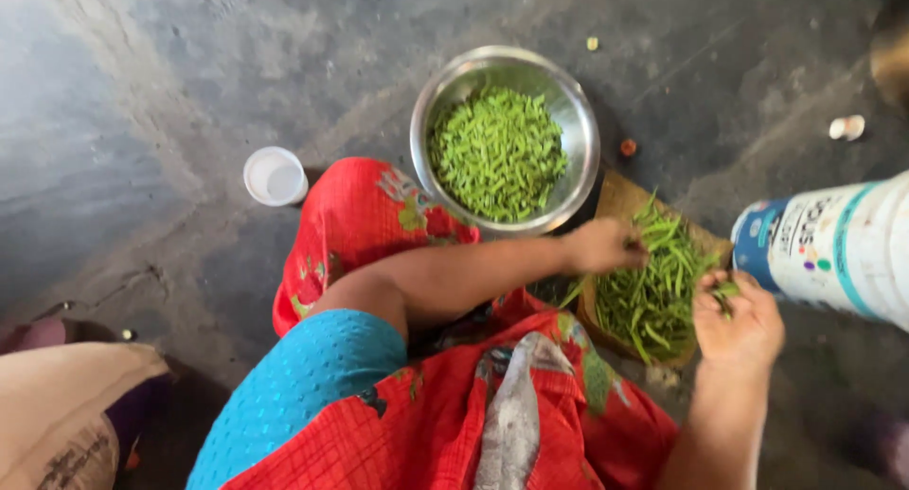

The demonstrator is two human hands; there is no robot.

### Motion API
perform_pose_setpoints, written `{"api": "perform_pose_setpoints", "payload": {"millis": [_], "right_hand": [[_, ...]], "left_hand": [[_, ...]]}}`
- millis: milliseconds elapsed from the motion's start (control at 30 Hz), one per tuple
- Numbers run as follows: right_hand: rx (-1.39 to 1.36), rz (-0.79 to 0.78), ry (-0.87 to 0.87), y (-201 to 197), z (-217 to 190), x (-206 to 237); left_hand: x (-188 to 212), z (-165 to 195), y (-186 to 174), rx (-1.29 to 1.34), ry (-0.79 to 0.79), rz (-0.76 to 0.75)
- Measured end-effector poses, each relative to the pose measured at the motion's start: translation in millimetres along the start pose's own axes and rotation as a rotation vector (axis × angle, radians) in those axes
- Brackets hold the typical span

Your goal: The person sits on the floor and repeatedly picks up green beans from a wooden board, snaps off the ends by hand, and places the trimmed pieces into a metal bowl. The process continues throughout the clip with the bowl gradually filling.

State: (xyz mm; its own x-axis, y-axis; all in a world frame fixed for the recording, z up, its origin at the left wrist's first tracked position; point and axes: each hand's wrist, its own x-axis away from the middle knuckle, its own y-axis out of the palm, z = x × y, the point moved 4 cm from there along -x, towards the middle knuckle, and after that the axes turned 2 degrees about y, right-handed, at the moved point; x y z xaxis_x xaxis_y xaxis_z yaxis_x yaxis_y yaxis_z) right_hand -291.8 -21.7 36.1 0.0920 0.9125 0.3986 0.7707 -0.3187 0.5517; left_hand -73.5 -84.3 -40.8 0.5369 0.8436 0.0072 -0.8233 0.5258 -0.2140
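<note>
1. She sits low on a rough, dark grey concrete floor (142,121), mottled with paler scuffs, her knees draped in red checked cloth with a flower print.

2. Her left hand (604,246) reaches across her lap to the pile of long, thin green beans (653,286). The fingers are curled down onto the top of the heap, closed on the pods as far as I can tell, though exactly what they pinch is hidden.

3. Her right hand (739,320) is held palm up just beside the pile's right edge, fingers half curled and cupped around a few short green bean pieces (725,291).

4. The beans lie in a loose, stringy tangle on a flat brown board (620,196), which looks like cardboard or wood; its far corner pokes out bare near the bowl.

5. A round, shiny steel bowl (578,121) stands on the floor just beyond her knee, touching or nearly touching the board's far corner. It is filled to a shallow mound with small chopped green bean bits (497,154), fine and pebbly in texture.

6. A small round white plastic lid or cup (276,176) sits on the floor left of her knee, well apart from the bowl.

7. A white cylindrical plastic bucket with blue and teal printed bands (833,249) lies on its side at the right edge, close to her right hand.

8. A cream sack (66,414) slumps at the lower left corner.
</note>
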Motion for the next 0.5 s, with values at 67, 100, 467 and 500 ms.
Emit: {"api": "perform_pose_setpoints", "payload": {"millis": [67, 100, 467, 500], "right_hand": [[0.086, -0.058, 0.057, 1.1, 16.1, -1.8], [0.143, -0.065, 0.052, 4.5, 23.8, 0.7], [1.243, -0.323, -0.321, 102.9, 82.8, 52.8], [1.236, -0.284, -0.189, 98.8, 82.1, 51.9]], "left_hand": [[-2.2, -7.2, 1.8, 0.282, -0.129, 0.022], [-3.3, -8.3, 0.2, 0.46, -0.148, 0.077], [5.2, 2.2, -13.3, 0.954, -0.221, 0.18], [4.3, 2.9, -17.7, 0.988, -0.193, 0.19]]}}
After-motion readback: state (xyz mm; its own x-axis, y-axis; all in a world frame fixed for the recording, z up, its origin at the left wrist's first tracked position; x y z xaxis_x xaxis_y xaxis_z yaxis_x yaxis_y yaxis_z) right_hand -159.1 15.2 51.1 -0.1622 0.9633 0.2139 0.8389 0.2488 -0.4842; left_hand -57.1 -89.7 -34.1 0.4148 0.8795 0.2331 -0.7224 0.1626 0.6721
